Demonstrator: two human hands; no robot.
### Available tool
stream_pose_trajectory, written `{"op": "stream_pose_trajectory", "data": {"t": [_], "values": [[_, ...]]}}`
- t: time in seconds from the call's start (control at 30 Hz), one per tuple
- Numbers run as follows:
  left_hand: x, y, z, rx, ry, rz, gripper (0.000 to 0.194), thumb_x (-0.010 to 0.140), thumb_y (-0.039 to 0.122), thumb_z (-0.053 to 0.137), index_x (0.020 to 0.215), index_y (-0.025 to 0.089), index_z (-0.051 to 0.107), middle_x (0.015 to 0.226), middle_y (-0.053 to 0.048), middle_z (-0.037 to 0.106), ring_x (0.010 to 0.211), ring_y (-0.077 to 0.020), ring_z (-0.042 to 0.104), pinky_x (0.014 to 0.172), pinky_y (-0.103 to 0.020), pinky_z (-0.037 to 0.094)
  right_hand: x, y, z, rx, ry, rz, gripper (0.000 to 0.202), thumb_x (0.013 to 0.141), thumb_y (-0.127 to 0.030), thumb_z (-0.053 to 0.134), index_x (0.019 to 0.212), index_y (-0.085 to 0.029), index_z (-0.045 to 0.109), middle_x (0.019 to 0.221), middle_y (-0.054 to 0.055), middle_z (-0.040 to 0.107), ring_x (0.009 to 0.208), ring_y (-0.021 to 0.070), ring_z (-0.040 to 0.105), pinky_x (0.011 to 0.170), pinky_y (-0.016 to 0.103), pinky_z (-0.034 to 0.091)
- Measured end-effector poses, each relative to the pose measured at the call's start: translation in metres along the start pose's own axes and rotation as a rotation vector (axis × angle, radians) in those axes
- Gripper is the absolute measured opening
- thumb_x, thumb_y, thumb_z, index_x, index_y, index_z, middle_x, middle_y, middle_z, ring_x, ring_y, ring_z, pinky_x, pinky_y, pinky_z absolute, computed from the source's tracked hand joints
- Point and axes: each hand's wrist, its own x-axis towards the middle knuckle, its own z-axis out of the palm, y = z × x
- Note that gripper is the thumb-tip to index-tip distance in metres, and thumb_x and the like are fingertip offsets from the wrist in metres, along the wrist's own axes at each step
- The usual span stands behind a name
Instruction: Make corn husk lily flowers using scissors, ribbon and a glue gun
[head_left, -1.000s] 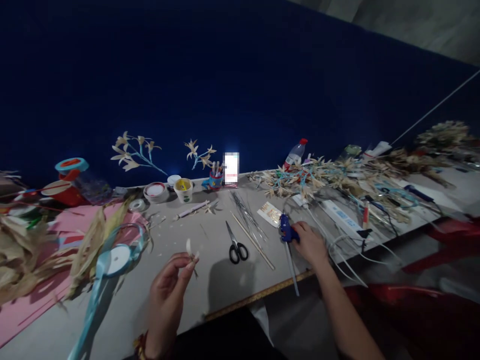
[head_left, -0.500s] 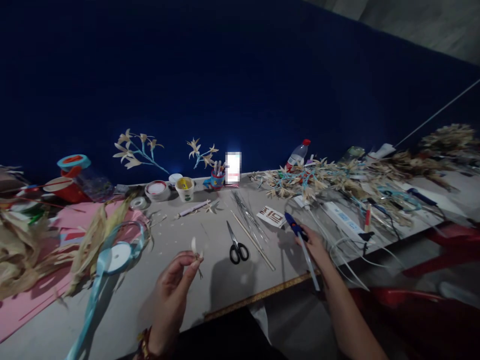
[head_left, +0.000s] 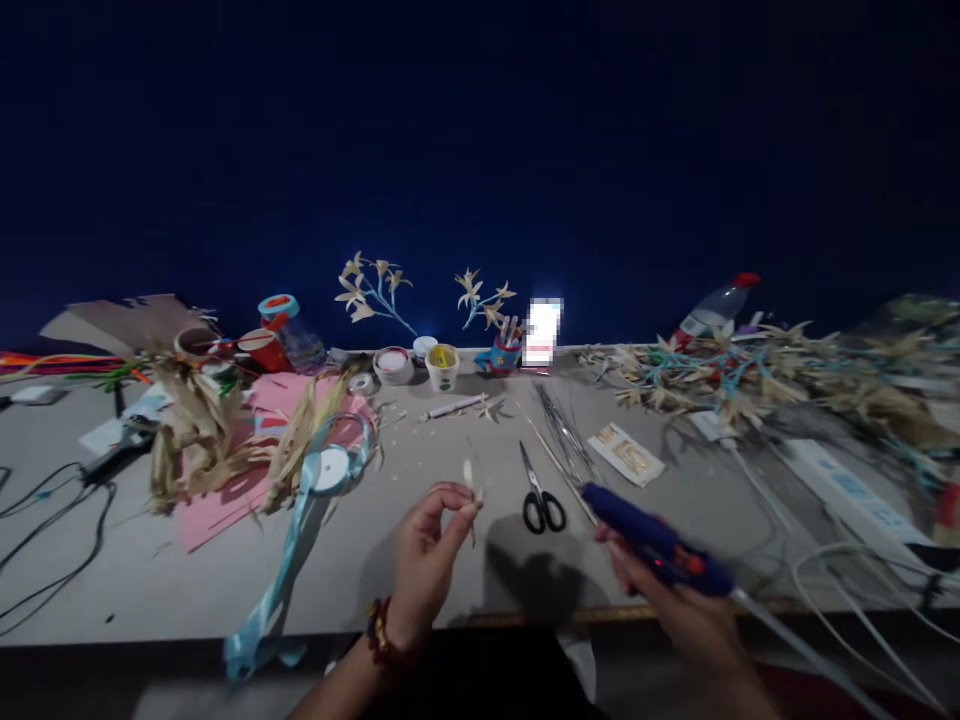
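Left hand (head_left: 424, 555) raised over the near part of the desk (head_left: 150, 590), grip narrowed to a pinch: thumb and forefinger tips pressed together on a small pale petal piece (head_left: 469, 474). Petal piece upright, long axis near vertical, tip up, standing just above the fingertips; a thin stem end hanging just below the pinch. Red bead bracelet (head_left: 382, 632) at the wrist.

Right hand (head_left: 679, 610) low at the desk's near edge, grip wrapped fully round the handle of a blue glue gun (head_left: 651, 541). Gun's long axis slanted, nozzle up-left toward the scissors and the petal piece, rear end down-right; a pale glue stick (head_left: 806, 650) trailing out of the back toward the lower right. Gun blurred, so trigger finger hard to make out. Nozzle near the left-hand pinch but apart from it, shadow between them on the desk.

Black-handled scissors (head_left: 538, 492) flat on the desk between the two hands, blades away from the person. Bundle of thin wires (head_left: 562, 432) and a wooden stick just beyond. Light-blue ribbon spool (head_left: 330, 468) to the left, ribbon trailing over the near edge, next to dried husk strips (head_left: 202, 445) on pink paper (head_left: 217, 510). Heap of finished straw flowers (head_left: 720, 375) at the right rear, white power strip (head_left: 855, 490) nearer. Small cups (head_left: 442, 367) and a lit phone (head_left: 541, 332) along the dark blue backdrop.
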Motion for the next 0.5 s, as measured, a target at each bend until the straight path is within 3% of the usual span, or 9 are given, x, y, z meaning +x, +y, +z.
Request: {"op": "stream_pose_trajectory", "data": {"t": [0.1,0.2,0.33,0.5], "values": [[-0.001,0.003,-0.001,0.011,-0.007,0.017,0.014,0.085,0.028,0.068,0.077,0.017,0.066,0.089,-0.006,0.065,0.091,-0.0197,0.062,0.085,-0.031,0.048,-0.019,-0.014,0.035,-0.036,-0.135,-0.241,0.029,0.076,-0.037,0.074,0.102,-0.025,0.067,0.089,0.007,0.076,0.072,0.0252,0.074,0.062,0.034,0.063],[-0.003,0.006,-0.004,0.018,-0.012,0.039,0.014,0.087,0.029,0.067,0.078,0.017,0.065,0.091,-0.007,0.065,0.092,-0.0204,0.062,0.085,-0.031,0.048,-0.021,-0.027,0.053,-0.124,-0.150,-0.479,0.032,0.079,-0.029,0.072,0.109,-0.025,0.062,0.100,0.008,0.075,0.086,0.0253,0.074,0.075,0.034,0.062],[-0.004,0.008,-0.007,0.022,0.004,0.043,0.016,0.087,0.031,0.066,0.079,0.017,0.066,0.090,-0.007,0.065,0.091,-0.0203,0.062,0.084,-0.031,0.048,-0.014,-0.041,0.056,-0.173,-0.225,-0.587,0.022,0.083,-0.028,0.065,0.105,-0.025,0.061,0.097,0.007,0.074,0.085,0.0235,0.074,0.075,0.031,0.061],[-0.004,0.011,-0.008,0.038,0.006,0.039,0.017,0.086,0.032,0.067,0.079,0.017,0.066,0.088,-0.007,0.065,0.085,-0.0195,0.062,0.079,-0.030,0.049,-0.013,-0.045,0.055,-0.235,-0.222,-0.646,0.025,0.083,-0.030,0.064,0.106,-0.024,0.061,0.098,0.008,0.074,0.088,0.0250,0.073,0.077,0.032,0.060]]}}
